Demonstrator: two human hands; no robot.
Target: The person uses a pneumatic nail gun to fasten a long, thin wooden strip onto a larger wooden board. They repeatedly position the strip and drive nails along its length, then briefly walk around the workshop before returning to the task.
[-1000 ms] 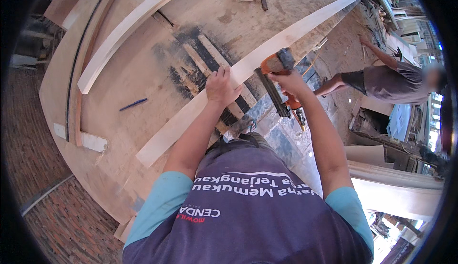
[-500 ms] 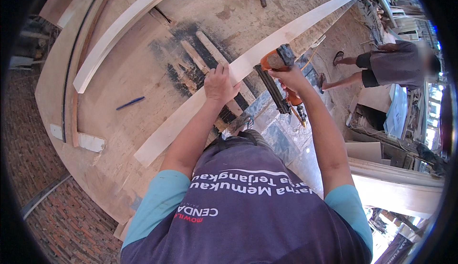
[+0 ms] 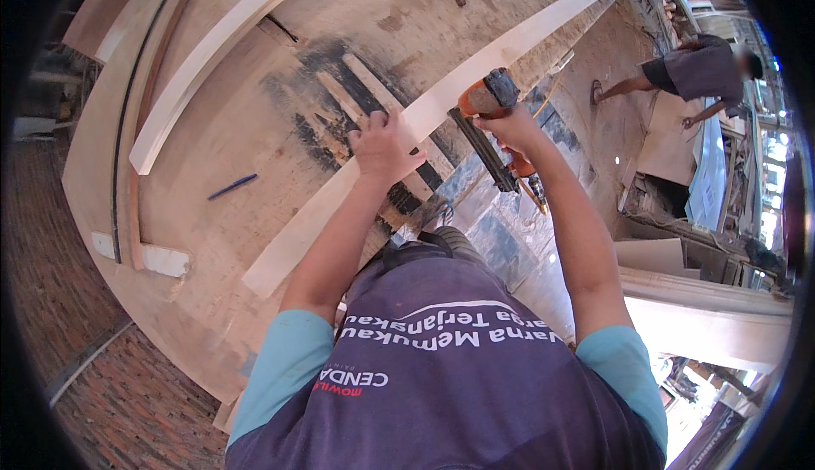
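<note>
A long pale wooden plank (image 3: 293, 253) runs diagonally across the workbench, from near my left forearm to the far right. My left hand (image 3: 386, 151) lies across its middle, fingers spread over the far edge and thumb by the near edge. My right hand (image 3: 514, 129) is closed round the handle of an orange and black air nail gun (image 3: 477, 101). The gun's long black magazine slants down toward me. Its head is close beside the plank's near edge; whether it touches is hard to tell.
The bench (image 3: 229, 232) holds a blue pen (image 3: 232, 186), a curved pale wood piece (image 3: 182, 96) and dark-stained wood strips (image 3: 373, 79). A yellow hose (image 3: 548, 101) trails beyond the gun. Another person (image 3: 700, 71) is on the right, near leaning sheets (image 3: 666, 143).
My left fingers have spread wider on the plank. The nail gun has shifted slightly left in the picture. The other person has bent, with one arm now reaching toward the sheets.
</note>
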